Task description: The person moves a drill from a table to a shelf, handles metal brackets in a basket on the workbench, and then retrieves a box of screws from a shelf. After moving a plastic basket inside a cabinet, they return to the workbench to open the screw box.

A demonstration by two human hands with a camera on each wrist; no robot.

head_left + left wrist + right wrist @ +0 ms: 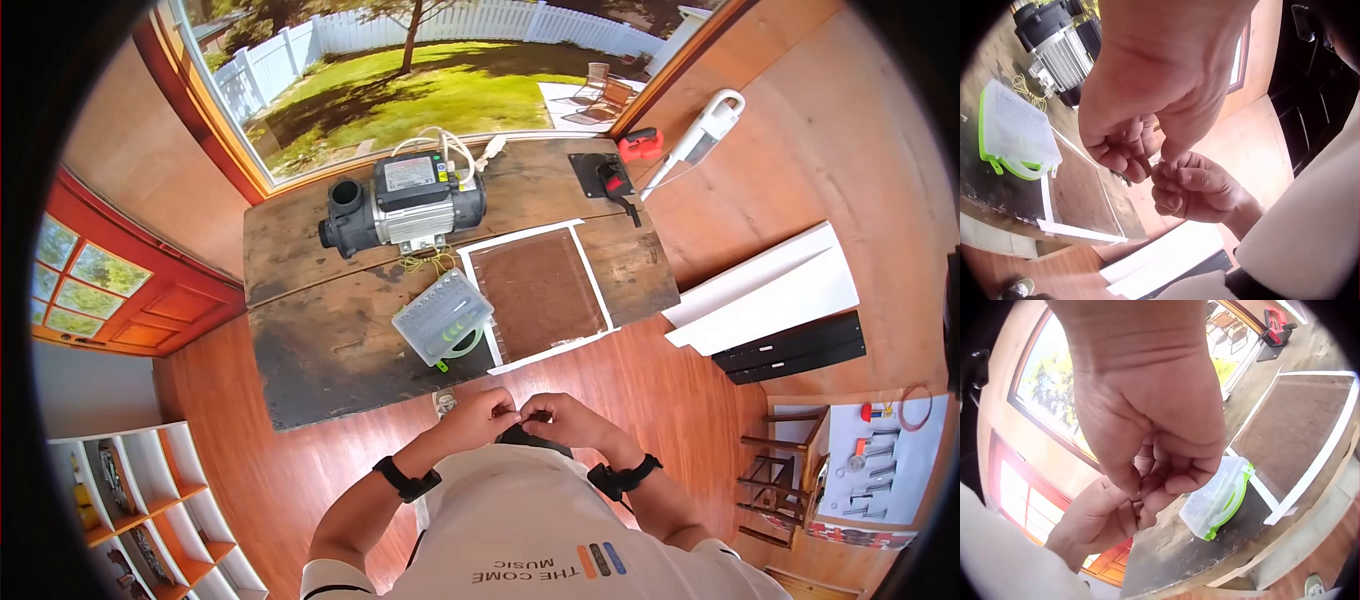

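Observation:
My left hand (487, 412) and right hand (565, 418) meet in front of my body, just off the table's near edge. Their thumbs and fingertips come together, with the fingers curled on both. In the left wrist view the left thumb reaches the curled fingers of the right hand (1200, 190). From the right wrist, the left hand (1097, 512) shows below the right fingertips. I cannot tell whether anything small is pinched there. Nearest on the table is a clear plastic case (437, 312) with a green edge and carrying handle, lying beside a white-taped brown rectangle (540, 290).
Farther back on the wooden table (330, 360) stands a pump with a motor (410, 200), and a yellow-green cord (428, 260) lies by it. A black-based tool (603, 180) sits at the far right corner. White shelving (180, 450) is at my left, wooden stools (780, 470) at my right.

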